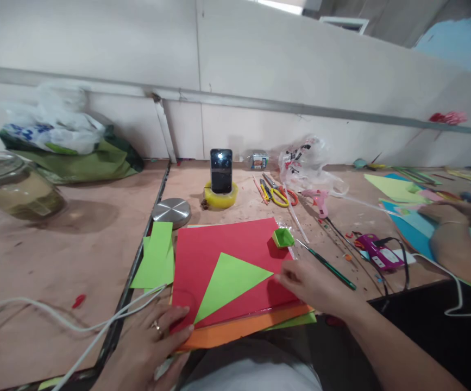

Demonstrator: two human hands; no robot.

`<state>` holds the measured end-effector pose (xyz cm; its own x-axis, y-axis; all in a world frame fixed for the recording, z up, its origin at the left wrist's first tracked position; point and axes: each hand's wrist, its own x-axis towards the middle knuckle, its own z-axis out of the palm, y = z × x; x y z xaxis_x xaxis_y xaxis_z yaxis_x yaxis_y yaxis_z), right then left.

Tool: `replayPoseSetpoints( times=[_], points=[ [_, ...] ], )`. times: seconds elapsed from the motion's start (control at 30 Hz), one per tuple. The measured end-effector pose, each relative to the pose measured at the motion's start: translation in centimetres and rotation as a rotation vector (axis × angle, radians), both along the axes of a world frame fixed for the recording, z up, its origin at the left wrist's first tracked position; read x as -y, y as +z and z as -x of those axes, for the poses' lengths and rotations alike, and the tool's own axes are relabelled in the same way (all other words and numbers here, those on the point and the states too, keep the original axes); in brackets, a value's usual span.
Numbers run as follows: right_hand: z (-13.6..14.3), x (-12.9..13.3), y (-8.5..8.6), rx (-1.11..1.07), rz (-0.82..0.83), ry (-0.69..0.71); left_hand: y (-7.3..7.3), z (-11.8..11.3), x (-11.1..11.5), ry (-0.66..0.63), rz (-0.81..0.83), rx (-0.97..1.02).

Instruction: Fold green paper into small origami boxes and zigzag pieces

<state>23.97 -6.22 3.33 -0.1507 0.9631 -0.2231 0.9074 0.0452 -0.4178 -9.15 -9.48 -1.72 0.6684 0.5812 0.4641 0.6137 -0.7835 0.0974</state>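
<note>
A bright green paper triangle (233, 285) lies flat on a red sheet (194, 244). My left hand (157, 336), wearing a ring, rests with its fingers stretched out at the lower left of the sheets. One of its fingertips touches the triangle's bottom corner. At the right corner, the curled fingers of my right hand (304, 282) pinch the tip. An orange sheet (219, 334) sticks out from under the red one. Near the red sheet's upper right corner stands a small green folded paper box (283, 238). Beside it lies a green-handled thin tool (328, 266).
Green paper strips (157, 260) and a metal disc (172, 212) lie to the left, with a white cable (84, 327) nearby. Behind are a phone (221, 171) on a yellow tape roll (221, 198), scissors (280, 196) and a pink glue gun (320, 201). Another person's arm (459, 239) is at right.
</note>
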Motion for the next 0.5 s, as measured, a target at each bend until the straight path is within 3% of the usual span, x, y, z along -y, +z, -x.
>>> replayPoseSetpoints(
  times=[0.1, 0.17, 0.3, 0.5],
  points=[
    [2.4, 0.2, 0.9, 0.078, -0.063, 0.082, 0.4, -0.9, -0.5, 0.042, 0.088, 0.035],
    [3.8, -0.5, 0.6, 0.141, -0.099, 0.107, 0.4, -2.1, -1.0, 0.108, 0.163, 0.032],
    [5.0, -2.0, -0.6, 0.148, -0.049, 0.167, 0.2, -5.2, -1.6, 0.263, 0.092, -0.047],
    [5.1, -2.3, -1.1, 0.096, -0.03, 0.21, 1.2, -8.3, -1.5, 0.166, 0.238, -0.317]
  ],
)
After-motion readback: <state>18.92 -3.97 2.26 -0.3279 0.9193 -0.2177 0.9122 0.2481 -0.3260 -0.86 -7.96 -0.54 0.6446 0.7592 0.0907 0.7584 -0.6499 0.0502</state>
